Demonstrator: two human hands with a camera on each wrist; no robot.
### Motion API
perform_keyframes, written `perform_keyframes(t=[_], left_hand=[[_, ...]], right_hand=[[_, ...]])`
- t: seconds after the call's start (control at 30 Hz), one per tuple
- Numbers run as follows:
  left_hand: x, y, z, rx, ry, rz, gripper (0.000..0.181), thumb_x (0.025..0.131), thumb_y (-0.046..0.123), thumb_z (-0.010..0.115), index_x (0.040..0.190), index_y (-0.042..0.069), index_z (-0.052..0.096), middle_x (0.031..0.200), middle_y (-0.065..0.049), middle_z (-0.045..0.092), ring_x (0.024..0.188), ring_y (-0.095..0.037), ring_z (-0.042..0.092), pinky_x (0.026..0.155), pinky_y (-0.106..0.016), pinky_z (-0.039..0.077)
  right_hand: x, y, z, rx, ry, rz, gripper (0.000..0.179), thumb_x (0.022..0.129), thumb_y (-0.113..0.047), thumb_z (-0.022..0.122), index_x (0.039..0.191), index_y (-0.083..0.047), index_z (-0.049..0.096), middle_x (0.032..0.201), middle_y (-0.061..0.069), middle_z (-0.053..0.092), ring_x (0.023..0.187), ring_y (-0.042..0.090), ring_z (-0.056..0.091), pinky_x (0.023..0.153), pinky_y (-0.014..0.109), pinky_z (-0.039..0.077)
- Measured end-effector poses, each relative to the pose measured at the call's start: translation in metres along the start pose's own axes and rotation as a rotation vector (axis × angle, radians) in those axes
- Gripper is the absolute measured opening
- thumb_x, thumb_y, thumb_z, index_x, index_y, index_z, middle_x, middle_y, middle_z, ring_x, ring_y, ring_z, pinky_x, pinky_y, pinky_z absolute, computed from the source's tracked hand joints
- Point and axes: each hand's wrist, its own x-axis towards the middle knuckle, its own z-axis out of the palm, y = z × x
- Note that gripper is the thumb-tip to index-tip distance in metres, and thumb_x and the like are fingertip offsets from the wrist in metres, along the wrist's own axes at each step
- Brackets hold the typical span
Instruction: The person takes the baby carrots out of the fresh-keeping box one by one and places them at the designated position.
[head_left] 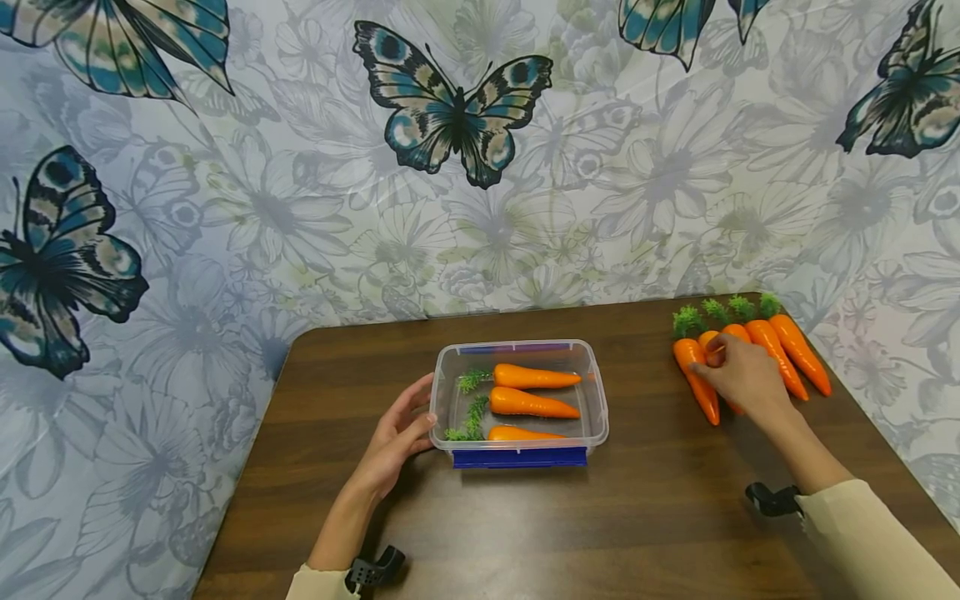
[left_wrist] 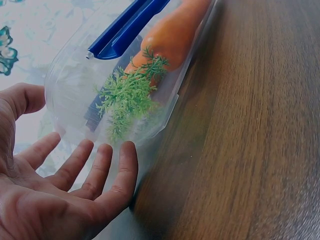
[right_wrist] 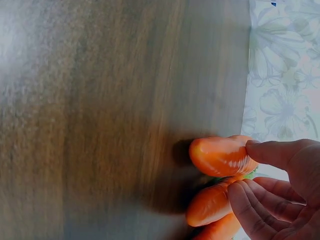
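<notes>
A clear plastic container (head_left: 596,417) with blue clips holds three orange toy carrots (head_left: 536,377) with green leafy tops, lying side by side. My left hand (head_left: 393,437) rests at its left end, thumb by the near corner. In the left wrist view those fingers (left_wrist: 129,165) are spread and loosely bent against the clear wall. At the right, my right hand (head_left: 746,375) is over a row of several loose carrots (head_left: 798,354). In the right wrist view its thumb meets one carrot (right_wrist: 217,156), while the other fingertips lie by the neighbouring carrot (right_wrist: 207,206); a gap shows between thumb and fingers.
The brown wooden table (head_left: 645,517) ends at the back against a butterfly-and-flower patterned wall covering (head_left: 495,242). Black bands (head_left: 772,498) sit at both wrists, below light sleeves. The loose carrots lie near the table's far right corner.
</notes>
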Motion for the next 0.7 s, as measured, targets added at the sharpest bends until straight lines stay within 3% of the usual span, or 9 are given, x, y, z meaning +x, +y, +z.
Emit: perform_keyframes(t=[0.23,0.47,0.7], left_hand=[[0.000,0.000,0.000,0.006,0.006,-0.001,0.063,0.110,0.019,0.062,0.167,0.029,0.037,0.163,-0.019,0.045,0.135,-0.040,0.057,0.093,-0.038,0.061],[0.000,-0.001,0.000,0.002,0.010,-0.002,0.062,0.110,0.017,0.061,0.167,0.029,0.038,0.162,-0.020,0.045,0.136,-0.041,0.056,0.093,-0.039,0.061],[0.002,-0.002,0.000,-0.002,0.008,-0.004,0.062,0.110,0.016,0.060,0.167,0.030,0.038,0.162,-0.018,0.046,0.136,-0.041,0.056,0.093,-0.040,0.061]], right_hand=[[0.000,0.002,0.000,-0.002,0.016,-0.013,0.053,0.094,-0.036,0.083,0.118,0.008,0.066,0.095,0.022,0.075,0.075,0.033,0.068,0.067,0.050,0.054],[0.000,0.000,0.000,-0.003,0.019,-0.011,0.059,0.093,-0.037,0.082,0.124,0.010,0.064,0.098,0.023,0.075,0.080,0.037,0.070,0.075,0.058,0.054],[-0.002,-0.017,-0.006,0.009,-0.003,-0.033,0.059,0.096,-0.038,0.081,0.130,0.007,0.063,0.104,0.023,0.074,0.081,0.033,0.069,0.073,0.054,0.055]])
